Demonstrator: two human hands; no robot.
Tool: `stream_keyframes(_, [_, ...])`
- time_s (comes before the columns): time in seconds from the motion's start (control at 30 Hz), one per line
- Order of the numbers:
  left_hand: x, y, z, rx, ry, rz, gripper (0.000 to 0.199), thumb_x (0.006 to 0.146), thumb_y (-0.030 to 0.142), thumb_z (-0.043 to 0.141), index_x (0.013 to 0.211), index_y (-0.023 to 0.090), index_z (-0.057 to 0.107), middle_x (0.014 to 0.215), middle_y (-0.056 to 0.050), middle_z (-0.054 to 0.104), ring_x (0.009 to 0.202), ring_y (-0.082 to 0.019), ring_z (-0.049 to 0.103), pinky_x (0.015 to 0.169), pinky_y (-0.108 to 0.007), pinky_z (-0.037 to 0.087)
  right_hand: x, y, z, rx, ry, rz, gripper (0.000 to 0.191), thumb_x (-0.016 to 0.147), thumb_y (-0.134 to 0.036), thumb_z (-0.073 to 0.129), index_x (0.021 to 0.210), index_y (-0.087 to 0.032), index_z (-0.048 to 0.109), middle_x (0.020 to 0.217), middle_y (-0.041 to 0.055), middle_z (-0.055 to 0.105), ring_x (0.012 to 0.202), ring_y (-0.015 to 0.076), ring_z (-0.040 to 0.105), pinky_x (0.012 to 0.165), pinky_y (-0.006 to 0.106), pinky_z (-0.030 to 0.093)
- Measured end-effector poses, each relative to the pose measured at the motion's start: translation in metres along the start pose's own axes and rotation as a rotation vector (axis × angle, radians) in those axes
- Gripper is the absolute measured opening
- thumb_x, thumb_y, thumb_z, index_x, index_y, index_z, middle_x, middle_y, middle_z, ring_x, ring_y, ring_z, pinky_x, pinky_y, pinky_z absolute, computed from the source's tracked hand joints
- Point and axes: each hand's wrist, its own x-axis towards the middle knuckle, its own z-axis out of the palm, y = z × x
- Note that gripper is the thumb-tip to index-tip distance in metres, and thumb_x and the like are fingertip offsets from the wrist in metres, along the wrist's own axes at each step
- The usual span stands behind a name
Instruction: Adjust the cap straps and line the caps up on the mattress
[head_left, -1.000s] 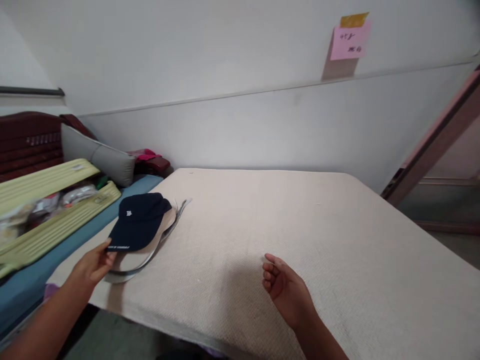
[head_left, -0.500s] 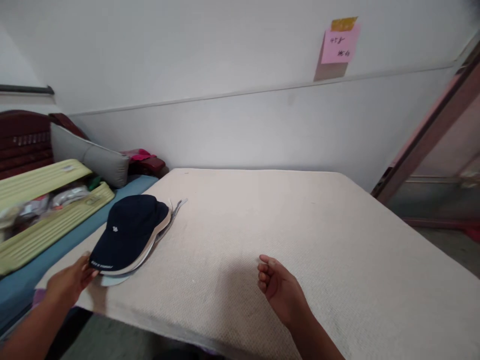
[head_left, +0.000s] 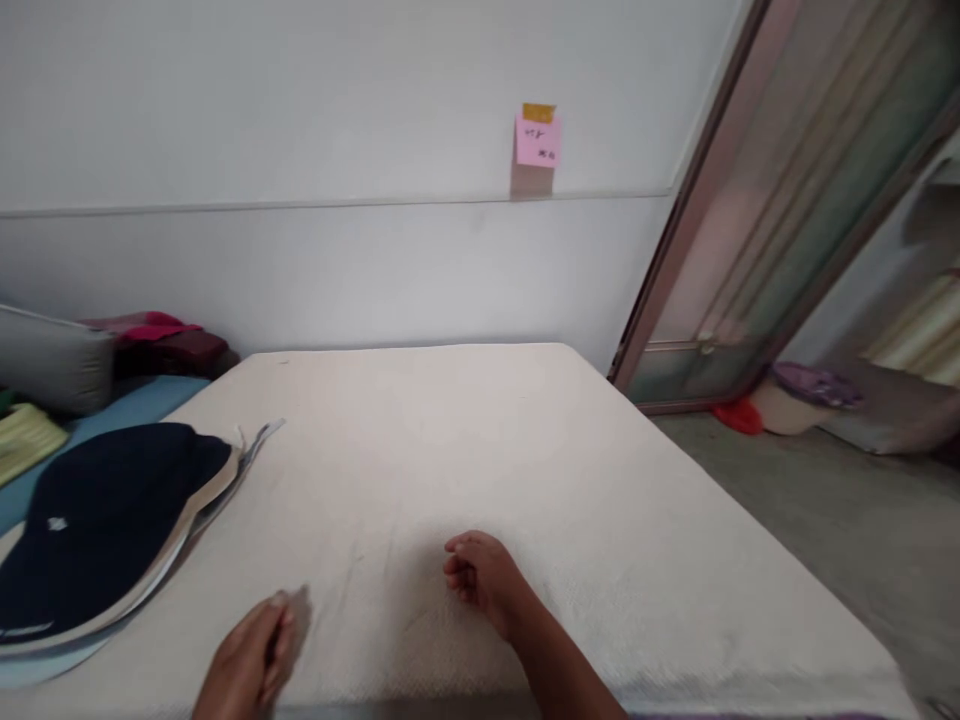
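Note:
A dark navy cap [head_left: 112, 520] lies on top of a stack of lighter caps at the left of the table. Pale brim edges [head_left: 75, 655] show beneath it, and thin straps [head_left: 262, 435] stick out at its back. My left hand [head_left: 247, 660] is just right of the caps, apart from them, low over the near side of the table, with its fingers curled and nothing seen in them. Over the middle of the near half, my right hand [head_left: 484, 580] has its fingers loosely curled inward, and no object shows in it.
A pale textured cloth covers the table [head_left: 420, 430]. Behind it stands a white wall with a pink note [head_left: 538, 142] taped on. At left are a grey cushion [head_left: 56, 360] and a blue surface [head_left: 150, 400]; at right, a sliding door [head_left: 720, 230] and a red item [head_left: 737, 415] on the floor.
My left hand has let go of the cap's brim and moved right, away from the stack. The view has turned right, so the caps appear farther left. My right hand stays curled.

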Motion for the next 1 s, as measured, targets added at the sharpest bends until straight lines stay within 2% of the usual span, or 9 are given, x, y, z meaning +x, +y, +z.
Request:
stream_keyframes(0.1, [-0.007,0.042,0.066,-0.027,-0.176,0.078,0.046,0.081,0.058,0.047,0.060,0.017,0.053,0.045,0.003,0.043,0.042,-0.009,0.035,0.042,-0.020,0.029,-0.006,-0.015,-0.010,-0.076,-0.017,-0.134,0.030,0.076,-0.044,0.056,0.076,-0.014,0.056,0.063,0.0030,0.059,0.050,0.0114,0.055,0.046,0.022,0.033])
stream_keyframes(0.17, [-0.010,0.074,0.098,-0.145,-0.305,0.090,0.052,0.082,0.063,0.036,0.063,0.017,0.053,0.041,0.005,0.037,0.038,-0.007,0.026,0.039,-0.020,0.021,-0.014,-0.033,-0.015,-0.061,-0.011,-0.230,0.046,0.080,-0.058,0.047,0.070,-0.014,0.055,0.059,0.0023,0.056,0.047,0.0112,0.053,0.045,0.023,0.033])
stream_keyframes(0.23, [-0.015,0.107,0.119,-0.298,-0.440,0.087,0.062,0.081,0.069,0.026,0.059,0.017,0.050,0.039,0.007,0.029,0.035,-0.006,0.015,0.038,-0.020,0.012,-0.026,-0.057,-0.016,-0.005,0.001,-0.347,0.058,0.081,-0.068,0.036,0.065,-0.014,0.054,0.053,0.0010,0.051,0.043,0.0102,0.048,0.044,0.023,0.032])
stream_keyframes(0.3, [-0.021,0.136,0.130,-0.422,-0.502,0.102,0.070,0.075,0.077,0.018,0.058,0.017,0.049,0.039,0.006,0.031,0.035,-0.005,0.014,0.038,-0.020,0.010,-0.042,-0.083,-0.015,0.012,0.007,-0.477,0.066,0.080,-0.072,0.028,0.061,-0.014,0.053,0.050,0.0001,0.047,0.040,0.0083,0.042,0.043,0.023,0.029])
stream_keyframes(0.4, [-0.028,0.165,0.133,-0.473,-0.549,0.141,0.079,0.068,0.083,0.009,0.056,0.016,0.049,0.039,0.004,0.033,0.035,-0.005,0.018,0.038,-0.020,0.011,-0.063,-0.114,-0.008,-0.042,-0.015,-0.656,0.073,0.078,-0.077,0.022,0.058,-0.015,0.053,0.047,-0.0007,0.043,0.040,0.0075,0.038,0.043,0.023,0.027])
stream_keyframes(0.47, [-0.029,0.170,0.131,-0.464,-0.555,0.132,0.080,0.066,0.084,0.007,0.054,0.016,0.049,0.038,0.004,0.032,0.034,-0.005,0.017,0.038,-0.020,0.011,-0.070,-0.124,-0.004,-0.069,-0.004,-0.701,0.074,0.077,-0.078,0.020,0.057,-0.015,0.053,0.048,-0.0004,0.043,0.041,0.0077,0.037,0.043,0.023,0.026])
stream_keyframes(0.6, [-0.022,0.158,0.127,-0.439,-0.543,0.060,0.078,0.066,0.084,0.009,0.052,0.017,0.046,0.037,0.006,0.029,0.034,-0.004,0.013,0.037,-0.020,0.007,-0.066,-0.121,-0.001,-0.067,0.047,-0.682,0.074,0.077,-0.078,0.018,0.055,-0.015,0.051,0.046,-0.0010,0.041,0.039,0.0075,0.035,0.042,0.023,0.025])
stream_keyframes(0.7, [-0.017,0.151,0.124,-0.413,-0.537,0.064,0.078,0.066,0.084,0.009,0.052,0.018,0.046,0.036,0.006,0.029,0.034,-0.005,0.012,0.037,-0.021,0.006,-0.062,-0.117,-0.002,-0.074,0.056,-0.671,0.074,0.077,-0.078,0.019,0.055,-0.015,0.051,0.047,-0.0009,0.041,0.040,0.0075,0.035,0.042,0.022,0.025])
stream_keyframes(1.0, [-0.025,0.160,0.120,-0.392,-0.481,0.121,0.078,0.067,0.084,0.008,0.051,0.018,0.046,0.037,0.006,0.028,0.035,-0.005,0.013,0.038,-0.022,0.007,-0.068,-0.120,0.000,-0.069,0.067,-0.662,0.074,0.076,-0.079,0.020,0.054,-0.015,0.051,0.046,-0.0011,0.041,0.040,0.0072,0.035,0.042,0.022,0.025])
